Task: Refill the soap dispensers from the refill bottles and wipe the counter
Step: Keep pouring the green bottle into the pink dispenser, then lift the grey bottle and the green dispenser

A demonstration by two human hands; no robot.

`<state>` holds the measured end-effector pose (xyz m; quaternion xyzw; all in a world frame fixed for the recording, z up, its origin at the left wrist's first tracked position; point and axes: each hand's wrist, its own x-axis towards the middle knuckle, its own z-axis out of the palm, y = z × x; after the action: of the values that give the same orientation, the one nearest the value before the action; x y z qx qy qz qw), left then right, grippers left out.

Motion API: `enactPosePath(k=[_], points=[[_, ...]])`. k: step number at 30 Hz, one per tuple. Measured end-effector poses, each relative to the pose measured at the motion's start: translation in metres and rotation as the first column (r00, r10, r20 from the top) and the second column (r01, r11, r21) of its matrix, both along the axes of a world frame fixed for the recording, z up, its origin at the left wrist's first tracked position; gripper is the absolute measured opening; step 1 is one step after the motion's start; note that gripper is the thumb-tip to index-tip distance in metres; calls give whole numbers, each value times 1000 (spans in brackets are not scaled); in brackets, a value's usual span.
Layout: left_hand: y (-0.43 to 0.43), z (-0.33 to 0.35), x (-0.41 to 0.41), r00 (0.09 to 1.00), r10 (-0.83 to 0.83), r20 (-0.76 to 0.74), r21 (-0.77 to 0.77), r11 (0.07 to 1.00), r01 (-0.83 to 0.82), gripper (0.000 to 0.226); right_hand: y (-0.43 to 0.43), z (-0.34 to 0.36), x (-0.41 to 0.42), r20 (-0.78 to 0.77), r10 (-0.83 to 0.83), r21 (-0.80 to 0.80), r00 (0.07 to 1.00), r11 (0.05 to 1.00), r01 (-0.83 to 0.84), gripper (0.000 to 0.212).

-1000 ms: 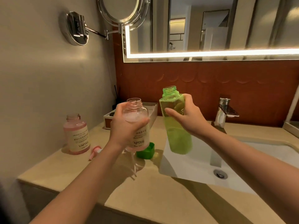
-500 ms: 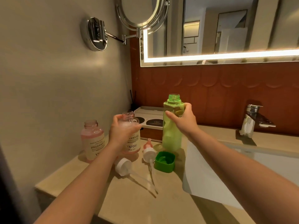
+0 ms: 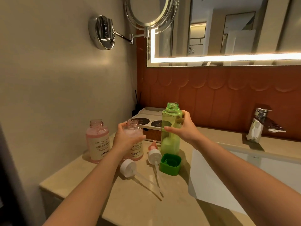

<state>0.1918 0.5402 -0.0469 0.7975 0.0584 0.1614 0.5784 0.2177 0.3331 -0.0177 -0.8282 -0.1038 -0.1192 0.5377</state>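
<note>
Now, left hand (image 3: 125, 139) gripping pink YAPING dispenser (image 3: 136, 151), right hand (image 3: 184, 129) gripping uncapped green bottle (image 3: 170, 144).

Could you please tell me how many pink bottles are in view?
2. One pink bottle stands uncapped at the counter's left end; the left hand grips the second pink bottle, also uncapped, just right of it. No others appear hidden.

Our left hand (image 3: 126, 137) grips an open pink dispenser bottle (image 3: 136, 150) around its shoulder. Our right hand (image 3: 183, 128) holds the upright, uncapped green refill bottle (image 3: 170, 137) just beside it. A second pink bottle (image 3: 98, 141), also open, stands to the left near the wall. On the beige counter (image 3: 146, 203) lie a white pump head (image 3: 127, 168) and a pink-nozzled pump head (image 3: 154, 154), tubes trailing toward us. The green cap (image 3: 170, 163) sits mouth up beside the white sink (image 3: 211, 185).
</note>
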Motion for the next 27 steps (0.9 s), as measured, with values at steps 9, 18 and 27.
enactPosePath(k=[9,18,27], points=[[-27,25,-25,978,153,144,31,987,-159,94,-38,8,-44,40,-145,-77,989,986,148,81],[-89,27,-102,919,-177,354,145,981,133,37,-127,6,-122,-41,-145,-219,989,967,133,32],[-178,35,-153,700,-699,147,400,689,604,15,-223,9,-221,-149,-162,-263,976,957,119,15]])
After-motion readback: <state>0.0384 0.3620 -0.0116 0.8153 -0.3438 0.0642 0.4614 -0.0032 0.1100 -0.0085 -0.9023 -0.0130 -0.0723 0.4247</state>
